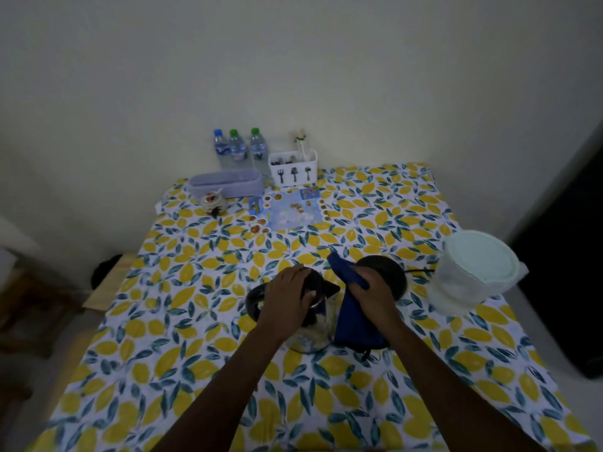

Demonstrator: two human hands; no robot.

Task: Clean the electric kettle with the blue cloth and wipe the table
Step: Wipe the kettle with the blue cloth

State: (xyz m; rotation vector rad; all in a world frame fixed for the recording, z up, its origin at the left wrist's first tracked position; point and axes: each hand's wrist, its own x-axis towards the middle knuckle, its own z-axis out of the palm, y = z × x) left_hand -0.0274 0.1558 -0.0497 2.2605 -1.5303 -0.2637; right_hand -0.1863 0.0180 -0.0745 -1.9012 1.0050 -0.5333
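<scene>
The electric kettle, glass-bodied with a black lid and handle, stands in the middle of the table, which is covered by a lemon-print cloth. My left hand presses down on the kettle's black lid and grips it. My right hand holds the blue cloth, which hangs against the kettle's right side. Behind my right hand lies the kettle's round black base with its cord running right.
A lidded translucent plastic container stands at the right. At the far edge are three water bottles, a white cutlery holder, a grey basket, a small jar and a colourful sheet.
</scene>
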